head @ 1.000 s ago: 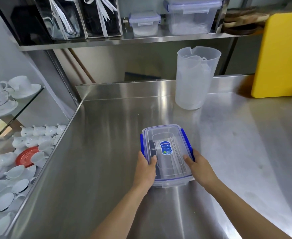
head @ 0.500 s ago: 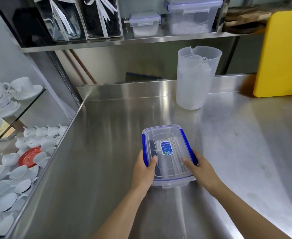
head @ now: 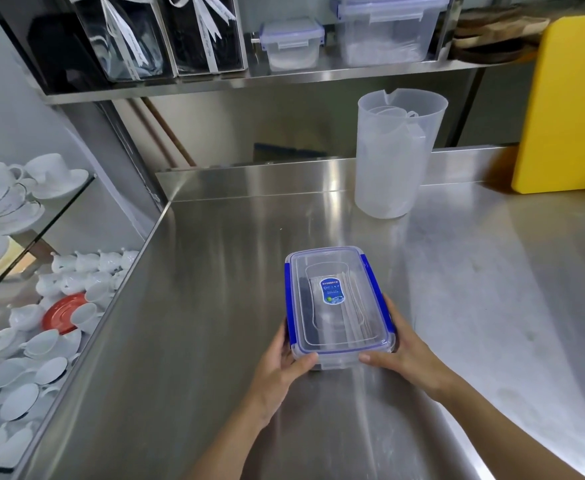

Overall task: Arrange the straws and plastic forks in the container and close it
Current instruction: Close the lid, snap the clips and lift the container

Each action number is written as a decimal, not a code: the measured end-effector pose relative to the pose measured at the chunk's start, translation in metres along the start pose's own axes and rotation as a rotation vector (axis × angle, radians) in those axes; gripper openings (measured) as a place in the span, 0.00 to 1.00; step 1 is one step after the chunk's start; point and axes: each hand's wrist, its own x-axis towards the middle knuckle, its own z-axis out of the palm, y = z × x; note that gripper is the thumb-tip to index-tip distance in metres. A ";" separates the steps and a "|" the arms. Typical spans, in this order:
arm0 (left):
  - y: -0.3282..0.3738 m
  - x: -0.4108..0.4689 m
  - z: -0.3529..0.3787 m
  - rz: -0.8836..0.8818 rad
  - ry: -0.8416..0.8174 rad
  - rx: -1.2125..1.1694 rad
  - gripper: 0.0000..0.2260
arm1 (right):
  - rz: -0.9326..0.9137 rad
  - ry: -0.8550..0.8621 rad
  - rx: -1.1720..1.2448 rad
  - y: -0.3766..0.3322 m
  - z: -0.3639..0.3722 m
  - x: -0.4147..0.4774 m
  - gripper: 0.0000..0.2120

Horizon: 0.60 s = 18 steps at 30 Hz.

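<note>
A clear rectangular container (head: 339,271) with blue side clips and a blue label on its lid sits on the steel counter (head: 215,306). The lid is on. Pale straws (head: 355,313) and clear plastic forks show faintly through the lid. My left hand (head: 280,368) grips the container's near left corner, thumb on the front edge. Its near right corner is held by my right hand (head: 402,351), whose thumb also rests on the front edge. Both blue side clips lie flat against the walls.
A tall translucent jug (head: 391,161) stands at the back of the counter, a yellow cutting board (head: 568,105) leans to its right. The shelf above holds lidded boxes (head: 291,43) and ribboned black boxes. White cups and saucers (head: 24,334) fill glass shelves on the left.
Both hands slid from the container's long sides down to its near corners, thumbs now on the front edge. The container stayed in place.
</note>
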 end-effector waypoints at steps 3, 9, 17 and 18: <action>0.009 0.002 -0.001 0.014 0.014 -0.014 0.35 | -0.002 0.010 0.001 -0.002 0.001 0.002 0.40; 0.056 0.016 -0.008 0.148 0.030 -0.011 0.31 | -0.086 0.060 -0.020 -0.040 0.000 0.021 0.37; 0.127 0.053 -0.021 0.334 0.053 0.014 0.31 | -0.246 0.138 -0.066 -0.106 -0.010 0.059 0.32; 0.136 0.059 -0.022 0.347 0.056 0.011 0.32 | -0.267 0.145 -0.064 -0.114 -0.012 0.066 0.32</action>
